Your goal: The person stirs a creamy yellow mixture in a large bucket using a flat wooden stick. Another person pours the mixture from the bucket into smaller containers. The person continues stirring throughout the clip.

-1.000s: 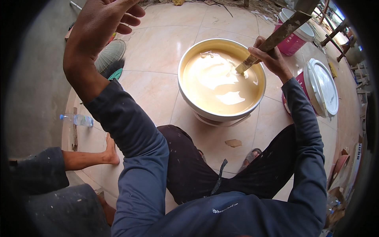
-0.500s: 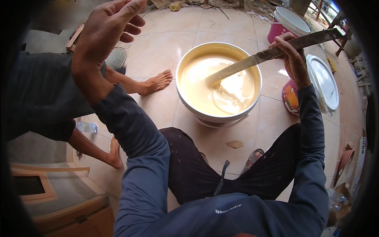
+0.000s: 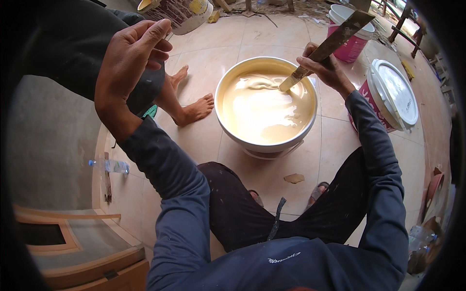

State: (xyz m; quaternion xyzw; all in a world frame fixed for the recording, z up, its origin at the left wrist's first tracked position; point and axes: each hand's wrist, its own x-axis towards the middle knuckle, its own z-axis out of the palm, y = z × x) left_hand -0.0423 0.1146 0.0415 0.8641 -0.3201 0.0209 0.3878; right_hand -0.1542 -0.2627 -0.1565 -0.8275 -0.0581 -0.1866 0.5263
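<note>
A white bucket [image 3: 225, 127] of cream-coloured paint [image 3: 262, 114] stands on the floor in front of me. My right hand [image 3: 326, 68] grips a long, stained wooden stir stick [image 3: 342, 36] at the bucket's far right rim. The stick slants up to the right, its lower end dipped in the paint. Raised at the left, my left hand [image 3: 138, 53] has loosely bent fingers with gaps between them, and I see nothing held there. Just beyond it is a paint-streaked bucket [image 3: 182, 17], cut off by the top edge.
A person stands at the left, a bare foot [image 3: 196, 110] close to the paint bucket. A lidded pink bucket [image 3: 383, 109] and another pink-and-white bucket [image 3: 350, 43] stand to the right. A plastic bottle [image 3: 114, 166] lies at the left; a flat brown scrap [image 3: 294, 178] lies before my feet.
My right hand has moved left and nearer the rim; the stick's dipped end has shifted right and stands steeper. The person at the left has moved, and the streaked bucket has come into view.
</note>
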